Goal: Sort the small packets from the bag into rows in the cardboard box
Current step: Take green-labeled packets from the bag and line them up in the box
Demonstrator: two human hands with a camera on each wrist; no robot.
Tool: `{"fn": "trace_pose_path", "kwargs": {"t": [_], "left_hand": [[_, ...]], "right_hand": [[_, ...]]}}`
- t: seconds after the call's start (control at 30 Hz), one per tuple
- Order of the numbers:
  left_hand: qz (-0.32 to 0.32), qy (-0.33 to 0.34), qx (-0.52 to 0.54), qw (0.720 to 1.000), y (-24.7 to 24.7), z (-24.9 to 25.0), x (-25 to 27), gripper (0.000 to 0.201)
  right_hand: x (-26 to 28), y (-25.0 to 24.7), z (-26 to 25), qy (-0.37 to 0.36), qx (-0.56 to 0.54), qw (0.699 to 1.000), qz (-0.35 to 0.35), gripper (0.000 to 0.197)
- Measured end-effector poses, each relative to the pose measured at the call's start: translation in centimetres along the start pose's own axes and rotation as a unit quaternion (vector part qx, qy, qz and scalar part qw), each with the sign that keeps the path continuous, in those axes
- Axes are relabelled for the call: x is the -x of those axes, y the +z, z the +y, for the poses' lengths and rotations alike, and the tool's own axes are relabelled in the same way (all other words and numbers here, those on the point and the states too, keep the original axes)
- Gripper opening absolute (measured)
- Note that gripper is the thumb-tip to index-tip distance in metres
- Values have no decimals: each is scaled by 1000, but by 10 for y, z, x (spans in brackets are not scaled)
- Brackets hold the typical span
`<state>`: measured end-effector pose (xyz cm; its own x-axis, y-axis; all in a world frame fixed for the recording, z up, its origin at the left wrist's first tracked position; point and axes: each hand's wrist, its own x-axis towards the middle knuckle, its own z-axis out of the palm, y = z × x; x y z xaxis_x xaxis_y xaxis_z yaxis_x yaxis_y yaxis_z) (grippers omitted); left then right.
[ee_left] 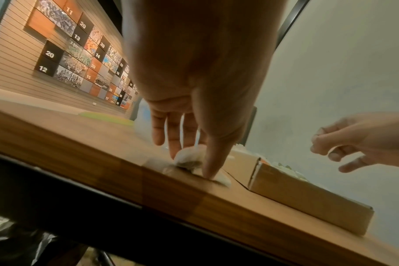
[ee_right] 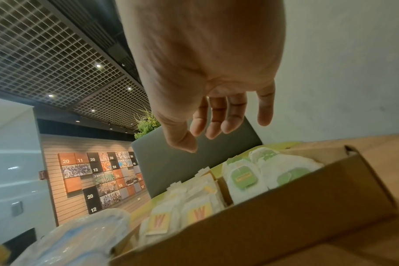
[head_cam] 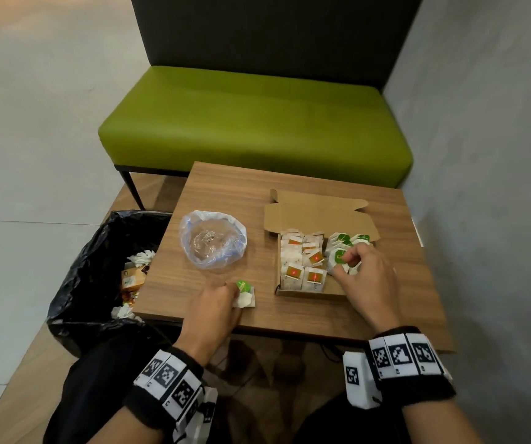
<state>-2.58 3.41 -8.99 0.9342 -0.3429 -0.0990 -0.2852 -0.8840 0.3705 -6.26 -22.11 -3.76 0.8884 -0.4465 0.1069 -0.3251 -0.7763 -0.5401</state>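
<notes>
An open cardboard box [head_cam: 309, 292] sits on the right of the wooden table [head_cam: 225, 193]. Its left rows hold white packets with red-orange tags [head_cam: 302, 267] and its right rows hold packets with green tags [head_cam: 337, 256]. My right hand [head_cam: 344, 265] hovers over the green-tagged rows with loosely curled fingers and holds nothing; the right wrist view shows it [ee_right: 201, 142] empty above the box [ee_right: 262, 225]. My left hand [head_cam: 235, 293] pinches a green-tagged packet [head_cam: 245, 298] lying on the table left of the box, thumb pressing one corner [ee_left: 221, 180]. The clear plastic bag [head_cam: 212, 238] looks empty.
A bin with a black liner [head_cam: 97, 267], holding wrappers and tissues, stands against the table's left edge. A green bench [head_cam: 257, 123] runs behind the table and a grey wall [head_cam: 481, 155] is close on the right. The box lid flap [head_cam: 318, 216] stands open at the back.
</notes>
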Motion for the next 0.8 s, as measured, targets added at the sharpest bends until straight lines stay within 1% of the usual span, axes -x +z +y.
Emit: {"fn": "trace_pose_path", "kwargs": {"t": [0.1,0.17,0.23,0.3,0.37,0.43,0.47,0.53,0.63,0.67,0.7,0.73,0.8], "left_hand": [[11,3,81,997,-3,-10,-1,13],[26,-20,162,986,-8,-15,0,21],[39,-46,252,966,-16,-15,1,23],[43,-55,334,940,-22,-12,2,20],[29,-63,400,914,-27,-6,2,20],[3,-56,463,885,-31,2,2,20],[-9,-43,487,873,-32,6,2,20],[-31,-15,516,856,-36,15,4,18],[-56,10,540,840,-38,28,6,17],[-61,19,541,839,-38,31,6,18],[-62,30,533,843,-37,34,6,18],[-58,40,512,856,-36,36,5,17],[-35,45,421,905,-31,34,2,15]], "right_hand": [[14,5,-4,-8,-13,1000,-7,16],[22,8,-10,-23,-33,999,-22,13],[30,10,-20,-52,-69,995,-43,11],[36,14,-33,-77,-119,987,-77,9],[41,20,-46,-79,-174,973,-127,10],[43,25,-57,-69,-227,958,-163,17],[42,27,-61,-65,-249,951,-171,19],[40,30,-65,-71,-266,945,-176,17],[34,29,-62,-95,-244,952,-161,4],[32,26,-59,-99,-234,955,-154,1],[30,23,-55,-100,-223,958,-152,1],[26,20,-50,-96,-212,961,-151,1],[17,11,-36,-78,-182,971,-136,2]]}}
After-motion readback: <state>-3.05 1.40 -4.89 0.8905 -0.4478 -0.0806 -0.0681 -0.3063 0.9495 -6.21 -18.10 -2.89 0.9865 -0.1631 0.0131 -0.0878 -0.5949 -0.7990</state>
